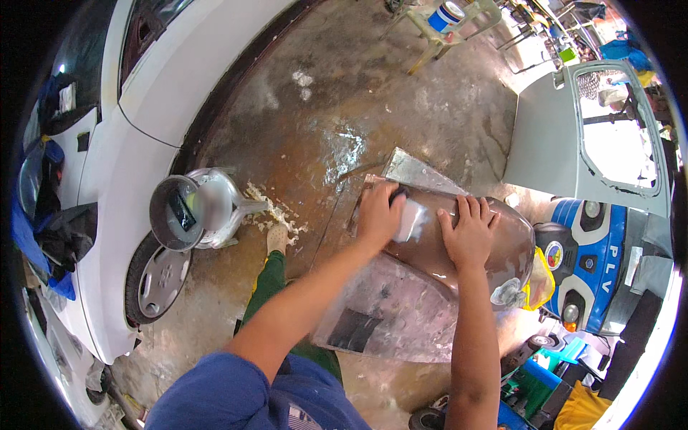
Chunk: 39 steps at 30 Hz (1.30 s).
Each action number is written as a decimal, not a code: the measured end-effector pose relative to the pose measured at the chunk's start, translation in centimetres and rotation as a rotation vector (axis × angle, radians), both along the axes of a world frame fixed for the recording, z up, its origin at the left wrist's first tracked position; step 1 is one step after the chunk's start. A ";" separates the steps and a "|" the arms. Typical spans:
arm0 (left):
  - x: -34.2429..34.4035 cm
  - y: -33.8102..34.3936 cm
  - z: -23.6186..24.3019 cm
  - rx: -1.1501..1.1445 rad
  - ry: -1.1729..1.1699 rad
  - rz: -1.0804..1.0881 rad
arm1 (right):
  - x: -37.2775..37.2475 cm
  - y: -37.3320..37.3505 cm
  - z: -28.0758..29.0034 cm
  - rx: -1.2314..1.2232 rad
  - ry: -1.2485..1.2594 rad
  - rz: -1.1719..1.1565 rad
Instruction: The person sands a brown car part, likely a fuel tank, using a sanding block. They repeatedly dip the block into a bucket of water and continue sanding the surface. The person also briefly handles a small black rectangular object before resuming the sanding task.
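A brown, curved, glossy body part (423,256) lies across a scuffed, flat panel (401,315) in front of me. My left hand (380,215) presses on its far left end, fingers curled round a small dark pad (399,194), mostly hidden by the hand. Just right of that hand, a pale grey-white patch (411,221) shows on the brown surface and looks wet. My right hand (469,233) rests on the middle of the part with its fingers spread and nothing in them. Another rounded pale spot (507,293) marks the part's near right end.
Left stands a white car (136,186); beside its wheel (159,279) is a metal pot (175,213) with a dark object inside. A grey car door (548,129) and a blue-and-white vehicle front (595,265) stand right. A plastic chair (430,32) bears a bucket (446,17). The floor (287,129) is wet.
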State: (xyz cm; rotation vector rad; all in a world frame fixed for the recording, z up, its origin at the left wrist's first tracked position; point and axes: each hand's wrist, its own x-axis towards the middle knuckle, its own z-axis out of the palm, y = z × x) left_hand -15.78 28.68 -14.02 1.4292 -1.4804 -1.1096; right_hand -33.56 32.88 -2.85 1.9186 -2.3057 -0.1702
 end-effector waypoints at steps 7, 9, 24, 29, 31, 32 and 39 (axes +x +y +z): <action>0.0 -1.7 -0.2 -0.043 -0.026 0.034 | 0.4 -0.4 -0.1 -0.026 0.016 0.025; -0.3 -1.7 1.0 0.103 -0.050 -0.001 | 0.0 0.3 -0.3 -0.012 0.002 0.003; 0.9 5.5 -0.8 -0.245 -0.020 0.003 | -0.4 0.5 -0.2 0.000 0.019 -0.025; 0.0 -2.0 -1.0 0.062 0.024 -0.031 | 0.0 0.4 -0.1 -0.004 0.017 -0.014; 0.1 -2.3 -1.0 0.002 -0.021 -0.069 | -0.1 0.1 -0.1 -0.003 0.023 -0.018; 0.1 -0.7 -1.1 -0.085 -0.025 -0.059 | -0.4 0.2 -0.2 -0.011 0.022 -0.022; -0.2 -1.1 -0.3 -0.120 0.002 0.015 | -0.2 -0.1 -0.2 -0.038 0.012 0.018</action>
